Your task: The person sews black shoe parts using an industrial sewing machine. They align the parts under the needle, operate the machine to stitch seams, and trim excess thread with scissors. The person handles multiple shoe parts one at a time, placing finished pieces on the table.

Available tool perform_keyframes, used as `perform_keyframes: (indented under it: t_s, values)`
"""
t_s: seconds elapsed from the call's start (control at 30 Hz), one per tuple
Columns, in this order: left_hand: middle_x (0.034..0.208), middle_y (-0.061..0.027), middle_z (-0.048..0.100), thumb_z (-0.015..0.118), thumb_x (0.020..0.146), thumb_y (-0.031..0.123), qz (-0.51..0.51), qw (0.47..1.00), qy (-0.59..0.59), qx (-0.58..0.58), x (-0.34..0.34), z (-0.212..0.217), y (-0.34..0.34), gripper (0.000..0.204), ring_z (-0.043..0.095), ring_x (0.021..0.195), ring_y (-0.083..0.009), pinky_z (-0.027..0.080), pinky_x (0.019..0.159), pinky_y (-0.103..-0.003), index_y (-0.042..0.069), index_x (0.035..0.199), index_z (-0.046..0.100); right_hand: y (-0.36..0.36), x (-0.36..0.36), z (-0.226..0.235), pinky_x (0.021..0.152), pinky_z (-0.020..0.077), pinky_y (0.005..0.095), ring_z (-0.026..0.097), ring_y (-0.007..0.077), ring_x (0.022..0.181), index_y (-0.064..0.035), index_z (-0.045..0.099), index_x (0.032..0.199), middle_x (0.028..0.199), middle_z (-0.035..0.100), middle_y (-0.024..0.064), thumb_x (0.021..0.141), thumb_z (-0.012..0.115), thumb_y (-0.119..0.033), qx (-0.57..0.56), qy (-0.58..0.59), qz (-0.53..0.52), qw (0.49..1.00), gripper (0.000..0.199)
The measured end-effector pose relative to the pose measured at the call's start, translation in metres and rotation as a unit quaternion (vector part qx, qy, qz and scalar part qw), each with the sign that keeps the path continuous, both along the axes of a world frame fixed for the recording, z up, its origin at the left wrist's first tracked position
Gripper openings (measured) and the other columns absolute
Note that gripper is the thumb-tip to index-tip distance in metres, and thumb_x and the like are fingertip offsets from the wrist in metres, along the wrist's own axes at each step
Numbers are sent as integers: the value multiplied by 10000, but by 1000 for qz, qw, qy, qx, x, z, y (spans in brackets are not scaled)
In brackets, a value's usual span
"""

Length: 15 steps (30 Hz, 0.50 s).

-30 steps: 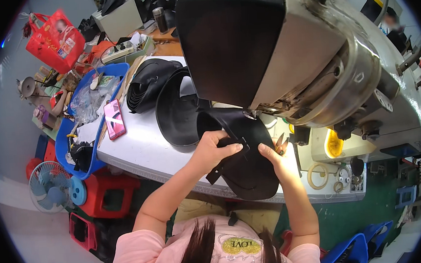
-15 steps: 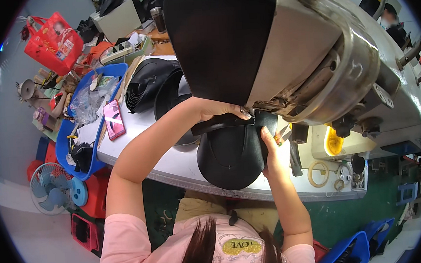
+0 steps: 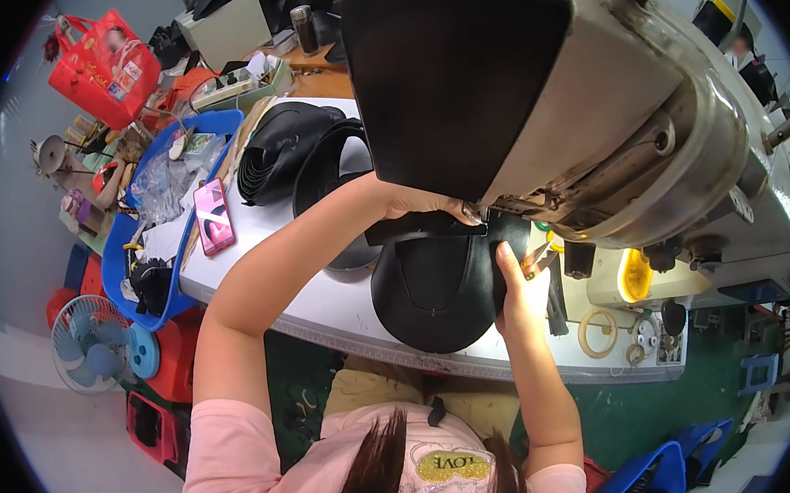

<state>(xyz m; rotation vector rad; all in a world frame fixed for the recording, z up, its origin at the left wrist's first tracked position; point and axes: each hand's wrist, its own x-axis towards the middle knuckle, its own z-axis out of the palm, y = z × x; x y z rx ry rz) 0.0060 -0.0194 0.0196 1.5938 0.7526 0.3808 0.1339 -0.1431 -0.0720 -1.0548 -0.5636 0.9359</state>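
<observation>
A black leather-like piece (image 3: pixel 436 303) with a rounded near end and a curved seam line lies on the white table under the sewing machine (image 3: pixel 531 99). At its far edge, close to the machine's needle area, my left hand (image 3: pixel 443 208) pinches a black strip or folded edge (image 3: pixel 412 228). My right hand (image 3: pixel 519 288) grips the piece's right side, thumb on top and the other fingers mostly hidden. Beside its fingers shows a small pointed metal tool (image 3: pixel 535 260), perhaps snips. The machine head hides the needle.
Stacked black pieces (image 3: pixel 283 149) and a pink-cased phone (image 3: pixel 214 218) lie to the left. A blue basket (image 3: pixel 174 299) of odds and ends hangs past the table edge, above a fan (image 3: pixel 90 346). A yellow dish (image 3: pixel 635 274) and a ring (image 3: pixel 597 333) are at right.
The view has shifted slightly, so the machine appears farther right. Both hands keep their hold, and the black piece stays almost where it was relative to them.
</observation>
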Motion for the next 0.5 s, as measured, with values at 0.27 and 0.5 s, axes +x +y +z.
perform_keyframes:
  t_s: [0.27,0.5]
  values:
    - [913,-94,581,642,684,-12,6,1000,-8,-8,-2,20,1,378,555,863,-169,434,786,-239,13,1047,536,-14,15,12,351,257,162,333,61,354,-53,502,738,503,418,-22,785,570,-142,-25,-1,44,999,122]
    - [913,-93,581,643,685,-5,17,1000,-16,-6,-4,19,7,370,551,868,-171,427,791,-239,13,1040,540,-86,133,48,497,403,233,511,102,556,-38,556,685,630,555,32,783,532,-46,127,-704,-332,615,101]
